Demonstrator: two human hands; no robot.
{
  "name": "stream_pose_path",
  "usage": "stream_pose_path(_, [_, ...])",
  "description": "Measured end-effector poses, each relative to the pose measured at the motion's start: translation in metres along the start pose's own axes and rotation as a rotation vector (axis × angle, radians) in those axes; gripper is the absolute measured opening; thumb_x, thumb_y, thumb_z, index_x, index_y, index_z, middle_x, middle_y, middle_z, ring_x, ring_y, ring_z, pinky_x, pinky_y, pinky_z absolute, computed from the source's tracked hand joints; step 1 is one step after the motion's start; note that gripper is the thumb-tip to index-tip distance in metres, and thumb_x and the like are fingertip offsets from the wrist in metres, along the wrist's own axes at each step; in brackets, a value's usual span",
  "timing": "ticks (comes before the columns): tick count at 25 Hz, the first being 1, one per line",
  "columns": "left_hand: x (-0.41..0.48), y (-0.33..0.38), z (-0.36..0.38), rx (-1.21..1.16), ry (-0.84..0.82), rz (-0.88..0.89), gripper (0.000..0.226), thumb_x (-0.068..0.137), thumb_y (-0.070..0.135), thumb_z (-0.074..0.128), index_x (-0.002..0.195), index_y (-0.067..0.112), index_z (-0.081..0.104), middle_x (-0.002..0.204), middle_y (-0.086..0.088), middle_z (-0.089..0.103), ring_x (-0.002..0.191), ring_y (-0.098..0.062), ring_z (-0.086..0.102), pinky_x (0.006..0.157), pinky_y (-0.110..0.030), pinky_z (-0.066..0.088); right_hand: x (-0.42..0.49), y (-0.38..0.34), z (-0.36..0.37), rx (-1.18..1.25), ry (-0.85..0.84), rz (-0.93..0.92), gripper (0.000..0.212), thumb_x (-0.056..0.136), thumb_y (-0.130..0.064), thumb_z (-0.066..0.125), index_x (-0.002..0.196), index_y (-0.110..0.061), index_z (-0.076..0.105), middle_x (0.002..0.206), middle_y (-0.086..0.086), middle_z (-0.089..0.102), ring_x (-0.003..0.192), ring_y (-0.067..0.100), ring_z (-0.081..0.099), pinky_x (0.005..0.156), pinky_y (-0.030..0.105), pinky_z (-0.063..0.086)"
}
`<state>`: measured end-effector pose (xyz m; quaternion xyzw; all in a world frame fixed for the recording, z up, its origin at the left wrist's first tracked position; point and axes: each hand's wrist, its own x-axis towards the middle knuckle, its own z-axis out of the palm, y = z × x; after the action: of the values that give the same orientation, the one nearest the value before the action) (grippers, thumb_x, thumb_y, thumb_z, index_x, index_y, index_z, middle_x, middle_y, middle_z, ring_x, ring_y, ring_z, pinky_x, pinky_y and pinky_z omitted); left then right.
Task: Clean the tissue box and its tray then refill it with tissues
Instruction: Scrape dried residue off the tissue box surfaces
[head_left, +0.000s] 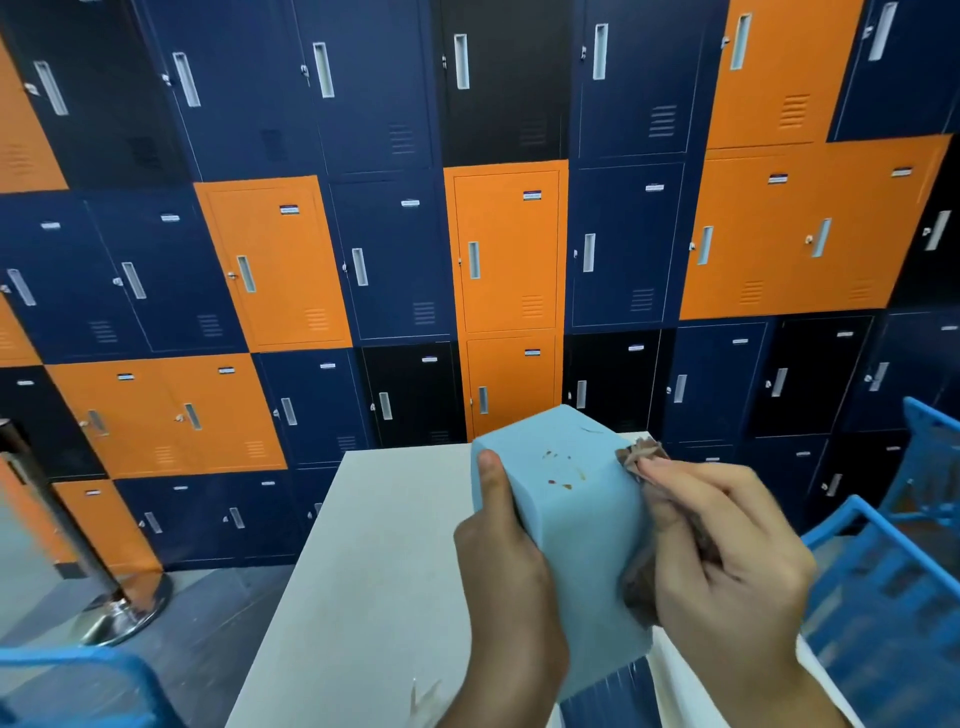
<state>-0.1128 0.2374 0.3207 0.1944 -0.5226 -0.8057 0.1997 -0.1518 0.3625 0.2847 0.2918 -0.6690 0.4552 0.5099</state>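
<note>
A metal stanchion (62, 519) is standing on its chrome base at the far left, on the dark floor, with the rim of a blue plastic chair (93, 670) showing in the lower left corner. A wall of lockers (395, 260) in navy, orange and black is filling the background from edge to edge, each door carrying a pale handle slot. A white table (363, 545) is running from the lower middle toward the lockers.

Over the table's right side, a person is holding a light blue tissue box (571, 519) up in front of the camera, tilted with one end pointing away toward the lockers. The left hand (509, 587) is gripping the box from its left side, thumb lying along the near edge and fingers wrapping out of sight behind it. Small reddish-brown stains (558, 483) are showing on the box's upward face. Whether the box's lower end is touching the table cannot be told.

On the box's right edge, the right hand (727, 551) is clutching a crumpled brown cloth (641, 452), fingers curled round it and pressing it against the box's side; the hand is slightly blurred. To the far right, a second blue chair (883, 597) with a slatted frame is standing beside the table.
</note>
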Motion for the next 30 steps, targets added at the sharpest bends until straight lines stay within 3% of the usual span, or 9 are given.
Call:
stream_pose_path(3, [0.004, 0.002, -0.003, -0.007, 0.034, 0.051, 0.064, 0.099, 0.064, 0.041, 0.072, 0.013, 0.071, 0.067, -0.004, 0.071, 0.052, -0.017, 0.059, 0.049, -0.021, 0.043, -0.003, -0.002, -0.001, -0.013, -0.154, -0.052, 0.025, 0.083, 0.009, 0.064, 0.1, -0.001, 0.078, 0.099, 0.005, 0.07, 0.093, 0.013, 0.07, 0.075, 0.031, 0.057])
stream_pose_path(7, [-0.003, -0.003, -0.003, 0.005, 0.055, 0.121, 0.073, 0.093, 0.07, 0.04, 0.084, 0.006, 0.074, 0.079, -0.008, 0.077, 0.063, -0.02, 0.066, 0.056, -0.027, 0.047, 0.012, -0.003, 0.001, 0.06, -0.058, 0.127, 0.022, 0.09, 0.001, 0.063, 0.109, -0.003, 0.074, 0.093, 0.002, 0.068, 0.084, 0.01, 0.065, 0.072, 0.023, 0.051])
stream_pose_path(10, [-0.007, -0.006, -0.005, -0.005, 0.099, 0.156, 0.077, 0.081, 0.075, 0.042, 0.075, 0.003, 0.069, 0.073, -0.007, 0.074, 0.063, -0.02, 0.062, 0.059, -0.031, 0.047, 0.012, -0.017, 0.001, 0.092, -0.048, 0.14, 0.024, 0.09, 0.0, 0.063, 0.111, -0.006, 0.073, 0.092, 0.001, 0.067, 0.083, 0.009, 0.064, 0.072, 0.016, 0.046])
stream_pose_path(15, [-0.013, -0.008, 0.003, 0.027, 0.132, 0.215, 0.072, 0.081, 0.072, 0.043, 0.061, 0.007, 0.067, 0.067, -0.008, 0.071, 0.062, -0.021, 0.063, 0.06, -0.035, 0.05, -0.004, -0.028, 0.007, -0.04, -0.053, -0.021, 0.027, 0.087, 0.007, 0.064, 0.107, -0.004, 0.077, 0.095, 0.008, 0.07, 0.095, 0.016, 0.072, 0.075, 0.027, 0.056])
stream_pose_path(18, [-0.012, -0.006, 0.004, 0.012, 0.179, 0.223, 0.065, 0.084, 0.069, 0.044, 0.056, 0.016, 0.069, 0.065, -0.001, 0.072, 0.06, -0.016, 0.064, 0.057, -0.03, 0.05, -0.004, -0.028, 0.01, 0.059, -0.043, 0.104, 0.033, 0.089, 0.004, 0.063, 0.112, -0.015, 0.076, 0.102, -0.003, 0.066, 0.08, 0.017, 0.07, 0.068, 0.029, 0.054])
stream_pose_path(21, [-0.007, -0.005, 0.004, 0.043, 0.217, 0.256, 0.068, 0.094, 0.064, 0.043, 0.047, 0.017, 0.059, 0.056, 0.002, 0.064, 0.055, -0.016, 0.057, 0.054, -0.029, 0.047, -0.008, -0.031, 0.011, 0.065, -0.157, 0.049, 0.033, 0.087, 0.007, 0.062, 0.111, -0.01, 0.078, 0.107, 0.0, 0.071, 0.094, 0.012, 0.072, 0.075, 0.033, 0.058])
stream_pose_path(23, [-0.006, -0.006, 0.003, 0.05, 0.22, 0.271, 0.065, 0.09, 0.068, 0.043, 0.051, 0.021, 0.066, 0.059, 0.005, 0.068, 0.058, -0.015, 0.06, 0.06, -0.031, 0.05, -0.006, -0.031, 0.009, 0.059, -0.147, 0.118, 0.029, 0.09, 0.004, 0.06, 0.111, -0.009, 0.077, 0.108, 0.001, 0.071, 0.099, 0.013, 0.071, 0.078, 0.036, 0.058])
stream_pose_path(25, [-0.007, -0.008, 0.005, 0.052, 0.193, 0.29, 0.065, 0.085, 0.07, 0.043, 0.056, 0.018, 0.07, 0.063, 0.0, 0.071, 0.061, -0.017, 0.065, 0.063, -0.036, 0.053, -0.004, -0.033, 0.009, 0.038, -0.162, 0.058, 0.027, 0.093, 0.0, 0.059, 0.112, -0.008, 0.077, 0.109, 0.003, 0.071, 0.104, 0.015, 0.07, 0.083, 0.034, 0.058])
stream_pose_path(30, [-0.006, -0.013, 0.004, 0.104, 0.204, 0.325, 0.063, 0.087, 0.066, 0.043, 0.046, 0.021, 0.06, 0.053, 0.002, 0.061, 0.053, -0.014, 0.056, 0.06, -0.037, 0.048, 0.015, -0.035, 0.007, 0.108, -0.31, 0.075, 0.03, 0.095, 0.003, 0.057, 0.112, -0.012, 0.075, 0.115, -0.003, 0.068, 0.112, 0.012, 0.066, 0.087, 0.033, 0.056])
